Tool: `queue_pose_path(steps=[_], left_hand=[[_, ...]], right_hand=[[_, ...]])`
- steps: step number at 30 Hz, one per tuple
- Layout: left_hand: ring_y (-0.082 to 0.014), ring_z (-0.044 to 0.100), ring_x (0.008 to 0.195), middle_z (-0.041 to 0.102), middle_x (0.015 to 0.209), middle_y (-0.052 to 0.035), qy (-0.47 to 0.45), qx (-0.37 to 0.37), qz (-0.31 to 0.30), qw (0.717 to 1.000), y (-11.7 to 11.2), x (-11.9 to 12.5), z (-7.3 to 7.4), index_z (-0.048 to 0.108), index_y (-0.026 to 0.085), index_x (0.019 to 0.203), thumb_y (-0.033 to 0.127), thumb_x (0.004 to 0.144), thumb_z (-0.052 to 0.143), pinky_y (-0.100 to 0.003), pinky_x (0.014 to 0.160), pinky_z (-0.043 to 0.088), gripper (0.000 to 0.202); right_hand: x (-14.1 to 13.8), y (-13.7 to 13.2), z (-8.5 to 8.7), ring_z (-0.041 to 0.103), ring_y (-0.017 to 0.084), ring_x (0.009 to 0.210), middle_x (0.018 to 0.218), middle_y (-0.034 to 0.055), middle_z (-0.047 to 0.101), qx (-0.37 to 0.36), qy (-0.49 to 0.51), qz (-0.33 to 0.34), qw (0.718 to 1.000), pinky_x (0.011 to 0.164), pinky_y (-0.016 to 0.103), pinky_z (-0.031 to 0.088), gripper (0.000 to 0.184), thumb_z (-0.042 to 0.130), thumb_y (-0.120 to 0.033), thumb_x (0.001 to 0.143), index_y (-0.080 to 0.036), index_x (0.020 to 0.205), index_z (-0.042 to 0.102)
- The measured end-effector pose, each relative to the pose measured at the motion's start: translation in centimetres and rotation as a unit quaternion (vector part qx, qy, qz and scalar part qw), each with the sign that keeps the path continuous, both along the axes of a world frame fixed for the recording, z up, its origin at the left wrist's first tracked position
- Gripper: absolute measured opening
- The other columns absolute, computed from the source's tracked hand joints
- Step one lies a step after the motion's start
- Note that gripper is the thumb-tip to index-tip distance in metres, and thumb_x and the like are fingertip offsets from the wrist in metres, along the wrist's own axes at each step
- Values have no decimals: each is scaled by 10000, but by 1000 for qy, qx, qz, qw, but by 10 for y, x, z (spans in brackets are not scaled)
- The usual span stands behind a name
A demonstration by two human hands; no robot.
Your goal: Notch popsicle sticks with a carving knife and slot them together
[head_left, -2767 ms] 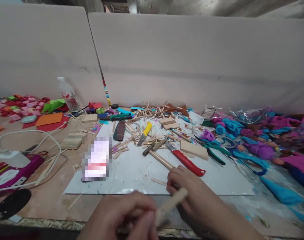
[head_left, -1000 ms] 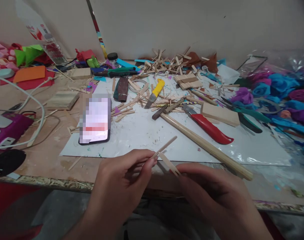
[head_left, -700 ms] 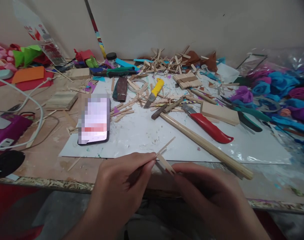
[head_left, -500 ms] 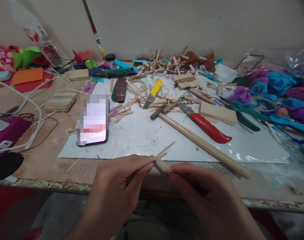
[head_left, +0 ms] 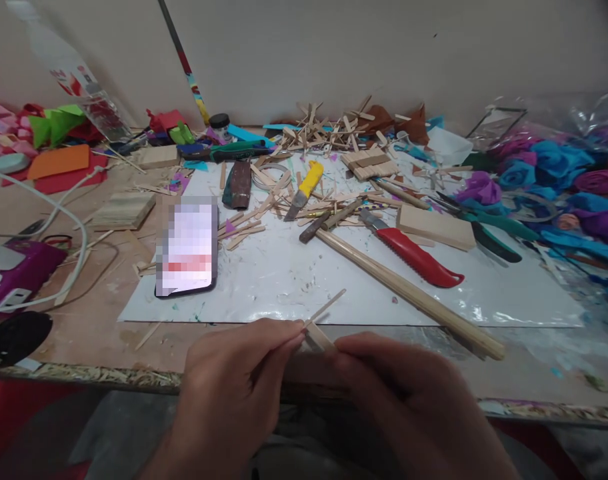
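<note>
Between thumb and forefinger, my left hand (head_left: 239, 373) pinches a thin wooden craft stick (head_left: 327, 307) that points up to the right. A second craft stick (head_left: 320, 337) is pinched in my right hand (head_left: 404, 380), and its far end meets the first one at my left fingertips. Whether the two sticks are joined there I cannot tell. Both hands are above the table's front edge. Beyond them lies a white sheet (head_left: 264, 293), with a red-handled knife (head_left: 417, 257), a yellow cutter (head_left: 307, 187) and a hammer with a long wooden handle (head_left: 409, 290) on it.
A phone (head_left: 189, 247) lies at the sheet's left side. Loose craft sticks (head_left: 329, 130) are heaped at the back. Green-handled pliers (head_left: 494, 227) and a wooden block (head_left: 434, 227) lie right, near blue crepe paper (head_left: 554, 163). A white cable (head_left: 81, 227) loops over the left side.
My hands, with both sticks, have shifted slightly left and down in view. The sticks keep nearly the same angle to each other. The table items have not been moved.
</note>
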State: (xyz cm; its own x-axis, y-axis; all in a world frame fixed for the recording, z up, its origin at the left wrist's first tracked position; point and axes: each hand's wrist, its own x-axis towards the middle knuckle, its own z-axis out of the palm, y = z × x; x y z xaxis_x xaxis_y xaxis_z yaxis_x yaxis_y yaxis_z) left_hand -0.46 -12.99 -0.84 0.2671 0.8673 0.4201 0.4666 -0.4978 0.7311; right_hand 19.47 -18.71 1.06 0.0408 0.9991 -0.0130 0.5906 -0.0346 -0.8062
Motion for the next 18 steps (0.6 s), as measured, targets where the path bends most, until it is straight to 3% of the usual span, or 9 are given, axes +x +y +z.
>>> queue_pose_path(steps=[2, 6, 11, 15, 18], left_hand=[[-165, 846, 806, 875, 949, 65, 11, -11, -5, 1000, 0, 0, 1, 844, 338, 1036, 142, 989, 709, -238, 792, 680, 242], [-175, 836, 799, 873, 943, 49, -1, -39, -16, 999, 2, 2, 10, 847, 325, 1003, 178, 1025, 677, -244, 738, 667, 225], [-136, 724, 639, 804, 785, 41, 8, -93, -51, 994, 8, 4, 19, 788, 247, 919, 230, 1076, 603, -217, 579, 538, 243], [-123, 622, 581, 664, 659, 51, 106, -38, -59, 992, 7, 7, 14, 655, 226, 800, 194, 1105, 470, -253, 564, 424, 358], [-134, 575, 552, 627, 654, 48, 154, 6, -32, 988, 4, 8, 10, 609, 230, 818, 147, 1074, 454, -287, 556, 375, 310]], right_hand=[[-1, 0, 2, 822, 200, 745, 876, 17, 864, -22, 15, -10, 1000, 605, 230, 626, 288, 602, -434, 1069, -289, 1010, 844], [-5, -1, 5, 770, 200, 591, 692, 15, 808, 20, -24, -8, 999, 483, 244, 547, 383, 546, -399, 1076, -292, 831, 820], [-5, 6, 10, 814, 201, 762, 792, -21, 831, 15, 98, -22, 995, 599, 219, 601, 267, 632, -417, 1055, -327, 992, 876], [-6, 12, 13, 790, 170, 718, 846, -35, 856, 7, 118, -20, 993, 636, 209, 603, 265, 646, -424, 1050, -319, 974, 878], [-8, 9, 12, 744, 170, 619, 739, -24, 814, 5, 52, -12, 999, 544, 232, 555, 325, 598, -406, 1065, -306, 899, 860]])
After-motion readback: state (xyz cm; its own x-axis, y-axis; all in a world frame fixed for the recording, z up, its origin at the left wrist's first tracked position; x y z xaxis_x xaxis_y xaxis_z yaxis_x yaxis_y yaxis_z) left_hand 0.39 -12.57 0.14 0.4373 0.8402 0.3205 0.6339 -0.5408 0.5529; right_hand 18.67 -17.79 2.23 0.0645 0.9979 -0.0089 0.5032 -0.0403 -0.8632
